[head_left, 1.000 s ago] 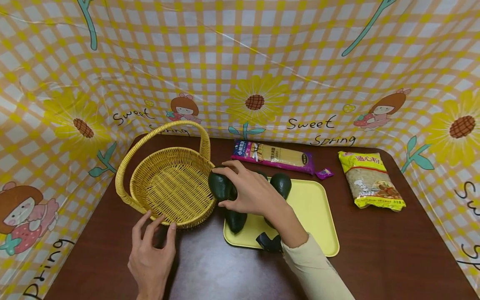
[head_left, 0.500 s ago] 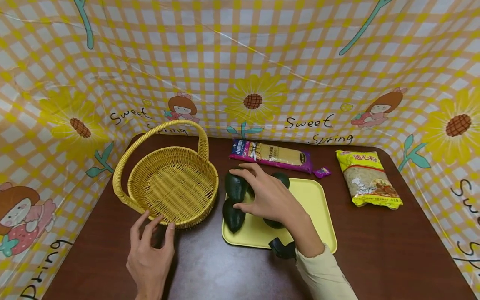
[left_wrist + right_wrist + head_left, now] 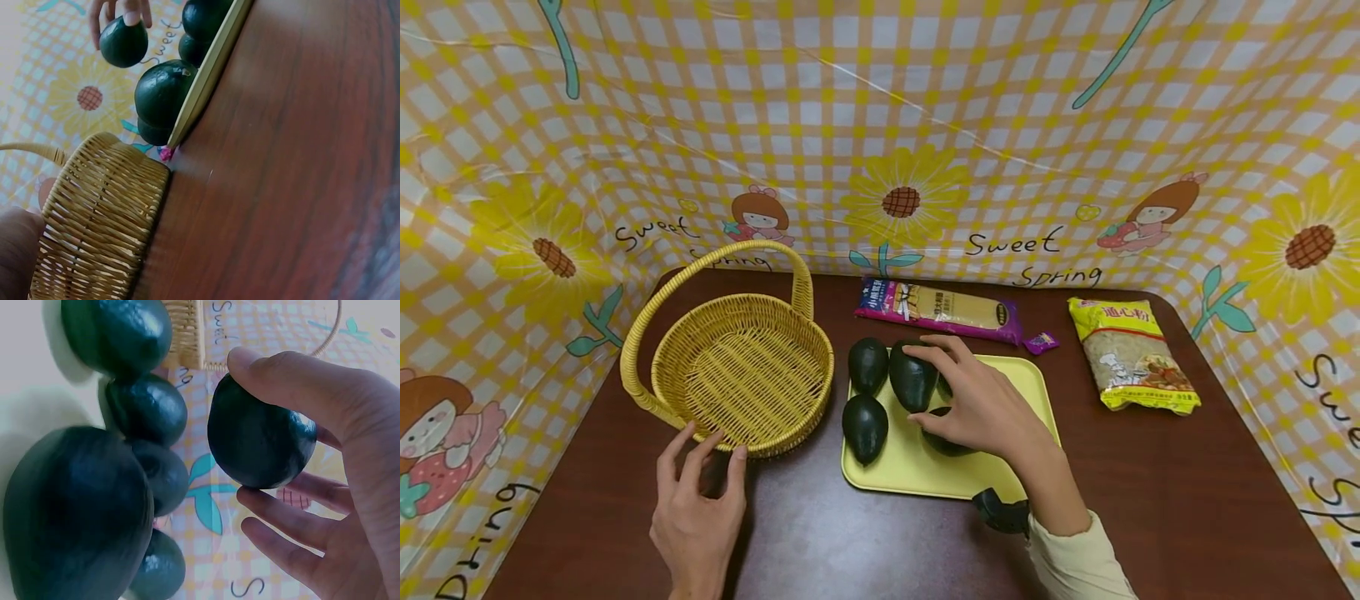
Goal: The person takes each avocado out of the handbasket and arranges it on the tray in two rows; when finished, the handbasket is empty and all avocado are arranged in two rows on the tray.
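Note:
My right hand (image 3: pixel 981 400) holds a dark green avocado (image 3: pixel 259 434) between thumb and fingers, raised over the yellow tray (image 3: pixel 925 481). Several more avocados lie on this tray; two of them, a rear one (image 3: pixel 868 367) and a front one (image 3: pixel 865 428), sit along its left side, and others are partly hidden by the hand. On the left, my left hand (image 3: pixel 698 508) rests its spread fingertips at the front rim of a round wicker basket (image 3: pixel 745 367) with an arched handle (image 3: pixel 640 350). The basket's woven floor is in plain sight in the head view.
A purple pack of noodles (image 3: pixel 940 310) lies behind the tray, with a small purple packet (image 3: pixel 1041 342) at its right end. Farther right is a yellow bag of pasta (image 3: pixel 1133 354). Checked cloth (image 3: pixel 925 100) walls the table (image 3: pixel 1165 500) at the back and sides.
My right hand has carried the avocado rightward, away from the basket's right rim and farther over the tray. The left hand has stayed at the basket.

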A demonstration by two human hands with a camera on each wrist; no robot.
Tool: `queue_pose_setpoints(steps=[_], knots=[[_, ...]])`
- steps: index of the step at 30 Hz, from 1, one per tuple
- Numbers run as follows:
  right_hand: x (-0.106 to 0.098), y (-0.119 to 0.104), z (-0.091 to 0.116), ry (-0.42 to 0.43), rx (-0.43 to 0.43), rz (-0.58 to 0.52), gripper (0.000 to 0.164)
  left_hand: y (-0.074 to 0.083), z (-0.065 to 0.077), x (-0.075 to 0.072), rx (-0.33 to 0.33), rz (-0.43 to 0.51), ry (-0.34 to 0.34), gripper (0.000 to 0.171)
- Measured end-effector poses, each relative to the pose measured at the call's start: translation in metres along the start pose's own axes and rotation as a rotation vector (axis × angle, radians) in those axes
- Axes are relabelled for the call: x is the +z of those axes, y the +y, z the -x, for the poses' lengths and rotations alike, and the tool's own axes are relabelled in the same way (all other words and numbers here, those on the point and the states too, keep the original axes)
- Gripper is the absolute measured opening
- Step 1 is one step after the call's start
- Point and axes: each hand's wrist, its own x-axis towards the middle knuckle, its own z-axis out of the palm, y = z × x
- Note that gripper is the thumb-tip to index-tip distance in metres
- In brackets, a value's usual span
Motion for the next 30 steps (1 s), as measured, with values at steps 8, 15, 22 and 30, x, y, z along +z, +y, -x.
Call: queue_pose_setpoints(steps=[8,15,22,30], knots=[[-0.003,0.013,0.012,0.006,0.03,-0.009,0.086,0.001,0.0,0.0,-0.005,-0.005,-0.002,0.031],[-0.005,0.023,0.024,-0.003,0.064,-0.01,0.086,0.002,0.0,0.001,-0.006,-0.008,-0.004,0.032],[-0.005,0.032,0.035,0.01,0.08,-0.019,0.084,0.003,-0.001,0.001,0.006,-0.002,0.006,0.033],[-0.007,0.042,0.048,0.02,0.109,-0.012,0.086,0.003,0.0,0.0,0.006,0.009,0.02,0.033]])
